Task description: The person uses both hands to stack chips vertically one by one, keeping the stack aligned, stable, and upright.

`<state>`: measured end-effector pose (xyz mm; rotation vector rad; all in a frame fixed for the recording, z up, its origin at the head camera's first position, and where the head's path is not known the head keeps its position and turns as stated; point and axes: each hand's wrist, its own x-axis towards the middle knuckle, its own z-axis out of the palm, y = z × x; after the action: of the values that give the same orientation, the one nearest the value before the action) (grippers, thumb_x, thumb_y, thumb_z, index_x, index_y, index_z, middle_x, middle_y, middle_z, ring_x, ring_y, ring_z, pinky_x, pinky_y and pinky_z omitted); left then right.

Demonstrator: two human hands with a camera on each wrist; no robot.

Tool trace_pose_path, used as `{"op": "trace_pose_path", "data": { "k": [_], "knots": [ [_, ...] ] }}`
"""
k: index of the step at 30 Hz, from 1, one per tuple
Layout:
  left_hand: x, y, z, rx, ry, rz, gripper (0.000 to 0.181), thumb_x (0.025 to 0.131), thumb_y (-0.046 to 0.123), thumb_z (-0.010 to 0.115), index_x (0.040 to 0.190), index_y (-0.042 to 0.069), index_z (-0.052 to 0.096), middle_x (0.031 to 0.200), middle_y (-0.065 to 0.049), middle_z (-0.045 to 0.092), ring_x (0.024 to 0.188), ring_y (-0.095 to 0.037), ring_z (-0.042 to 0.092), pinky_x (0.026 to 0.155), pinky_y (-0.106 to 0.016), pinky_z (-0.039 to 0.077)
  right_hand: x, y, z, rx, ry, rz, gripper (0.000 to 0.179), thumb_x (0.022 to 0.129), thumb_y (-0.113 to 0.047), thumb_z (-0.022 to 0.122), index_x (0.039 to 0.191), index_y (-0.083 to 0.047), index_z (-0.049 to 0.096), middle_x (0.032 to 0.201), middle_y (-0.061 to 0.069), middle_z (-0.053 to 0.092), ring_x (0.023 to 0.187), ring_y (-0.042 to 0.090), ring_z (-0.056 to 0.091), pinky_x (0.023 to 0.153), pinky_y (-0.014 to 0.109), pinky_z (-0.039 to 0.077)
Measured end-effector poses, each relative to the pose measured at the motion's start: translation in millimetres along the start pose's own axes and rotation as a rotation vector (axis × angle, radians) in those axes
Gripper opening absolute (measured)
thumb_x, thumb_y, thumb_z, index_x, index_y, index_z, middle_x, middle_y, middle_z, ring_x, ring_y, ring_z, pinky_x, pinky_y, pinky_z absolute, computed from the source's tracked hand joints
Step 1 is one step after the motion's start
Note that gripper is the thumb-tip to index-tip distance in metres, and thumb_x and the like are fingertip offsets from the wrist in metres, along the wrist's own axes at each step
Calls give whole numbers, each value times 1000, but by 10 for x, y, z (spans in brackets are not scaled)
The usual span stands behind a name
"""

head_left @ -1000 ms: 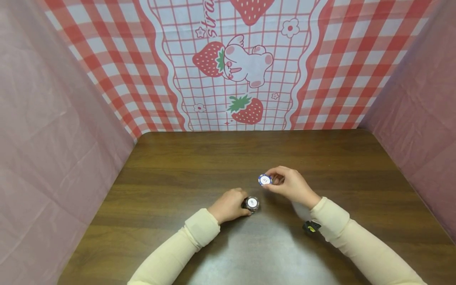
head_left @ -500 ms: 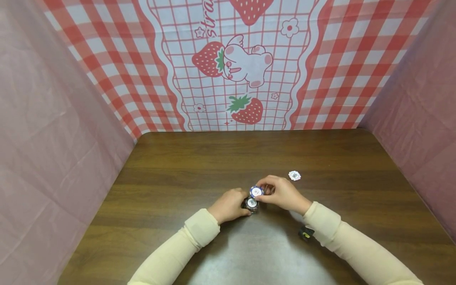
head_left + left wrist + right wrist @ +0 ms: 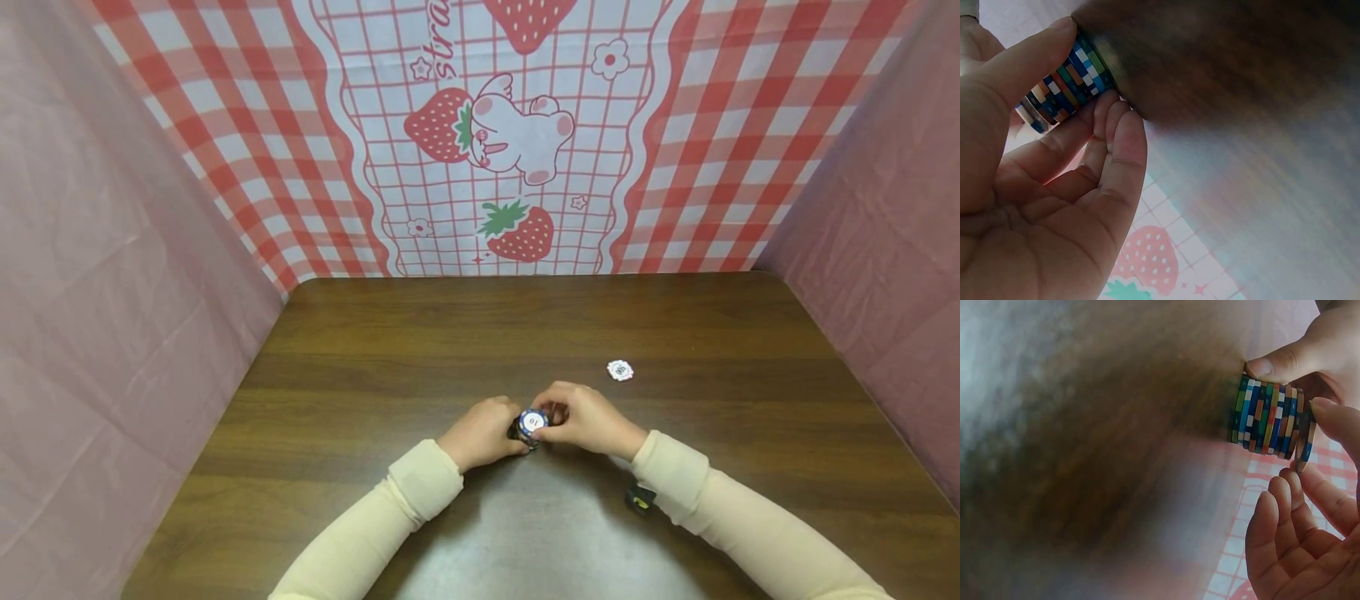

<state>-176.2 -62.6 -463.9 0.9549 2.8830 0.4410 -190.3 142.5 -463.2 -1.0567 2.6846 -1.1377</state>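
In the head view my left hand (image 3: pixel 480 435) grips the side of an upright stack of poker chips (image 3: pixel 1266 419), thumb on one side and fingers on the other. Several chips with mixed coloured edges make up this stack, also seen in the left wrist view. Between thumb and fingers, my right hand (image 3: pixel 592 422) pinches a blue-edged poker chip (image 3: pixel 533 422) marked 10. That chip is at the top of the stack, slightly tilted against it in the right wrist view. It covers the chip below from above.
A white poker chip (image 3: pixel 620 370) lies flat on the brown wooden table (image 3: pixel 375 333), beyond the right hand. A checked strawberry cloth (image 3: pixel 465 233) hangs behind the table's far edge. Pink cloths stand at both sides. A dark device (image 3: pixel 640 499) sits under the right wrist.
My right hand has moved left and nearer, bringing the blue poker chip from the air onto the stack's top. The white chip, earlier hidden, now shows. The left hand stays put.
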Motion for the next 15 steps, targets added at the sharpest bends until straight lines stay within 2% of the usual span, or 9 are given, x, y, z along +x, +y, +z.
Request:
{"op": "trace_pose_path", "data": {
  "k": [15],
  "knots": [
    [0, 2, 4, -16, 4, 5, 28, 77, 31, 82, 89, 12, 66, 84, 2, 63, 74, -8, 54, 67, -23, 46, 4, 9, 49, -62, -9, -35, 28, 77, -28, 83, 99, -15, 72, 87, -8, 62, 74, 5, 57, 65, 19, 49]
  ]
}}
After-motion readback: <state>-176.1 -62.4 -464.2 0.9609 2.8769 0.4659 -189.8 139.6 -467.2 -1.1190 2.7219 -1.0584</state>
